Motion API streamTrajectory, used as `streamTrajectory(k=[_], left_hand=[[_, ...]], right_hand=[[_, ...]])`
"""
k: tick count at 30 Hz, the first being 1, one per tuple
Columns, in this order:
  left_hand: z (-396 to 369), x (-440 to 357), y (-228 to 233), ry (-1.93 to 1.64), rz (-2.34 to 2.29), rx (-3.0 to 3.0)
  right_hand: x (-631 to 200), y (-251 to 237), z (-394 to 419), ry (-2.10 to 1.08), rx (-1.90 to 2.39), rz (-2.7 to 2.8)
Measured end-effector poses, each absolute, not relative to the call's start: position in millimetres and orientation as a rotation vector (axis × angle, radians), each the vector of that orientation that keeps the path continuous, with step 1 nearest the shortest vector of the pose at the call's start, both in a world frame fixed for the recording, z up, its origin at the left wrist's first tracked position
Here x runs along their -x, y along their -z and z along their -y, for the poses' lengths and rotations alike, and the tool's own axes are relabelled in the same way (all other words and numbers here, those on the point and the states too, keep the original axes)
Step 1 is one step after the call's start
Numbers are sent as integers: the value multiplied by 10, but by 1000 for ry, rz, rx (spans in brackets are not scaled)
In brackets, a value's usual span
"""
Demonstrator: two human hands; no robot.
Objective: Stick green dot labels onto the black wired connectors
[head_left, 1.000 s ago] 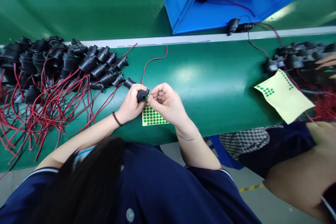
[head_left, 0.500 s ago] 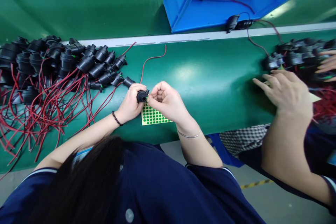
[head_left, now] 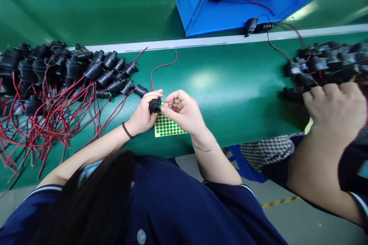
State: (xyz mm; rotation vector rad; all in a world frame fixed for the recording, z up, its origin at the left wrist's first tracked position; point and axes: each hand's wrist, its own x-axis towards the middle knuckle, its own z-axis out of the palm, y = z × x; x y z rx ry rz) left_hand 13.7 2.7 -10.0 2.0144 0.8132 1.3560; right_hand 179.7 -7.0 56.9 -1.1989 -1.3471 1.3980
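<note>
My left hand (head_left: 143, 114) is wrapped round a black cylindrical part (head_left: 155, 106) with a round opening facing me. A red wire (head_left: 160, 66) runs from behind the hand towards the back of the table. At the part's right side, the thumb and forefinger of my right hand (head_left: 183, 111) pinch a small green dot sticker (head_left: 161, 108) against it. Below both hands lies a pale sheet of green dot stickers (head_left: 169, 128), partly covered by my right hand. Another black part (head_left: 140, 90) rests just beyond my left hand.
To the left is a heap of black parts (head_left: 74, 69) with tangled red wires (head_left: 66, 122). A blue crate (head_left: 198, 15) stands at the back. On the right, a co-worker's hand (head_left: 336, 111) is near another pile of black parts (head_left: 319, 63).
The green dot shows more clearly at the part's side, under my right fingertips. My hands have barely shifted. The co-worker's near hand has moved right and towards the front.
</note>
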Motion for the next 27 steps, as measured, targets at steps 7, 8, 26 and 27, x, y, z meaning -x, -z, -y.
streamTrajectory(k=[7, 8, 26, 27], left_hand=[[-44, -142, 127, -1505, -966, -1968], [-46, -137, 126, -1510, -987, -1994], [-38, -126, 111, -1485, -983, -2136], [-37, -127, 112, -1484, -984, -2144]], right_hand=[[-1702, -561, 236, -633, 1136, 1725], [-1690, -562, 246, -565, 1135, 1756], [-1660, -526, 226, -361, 1129, 1826], [-1661, -525, 223, -359, 1130, 1829]])
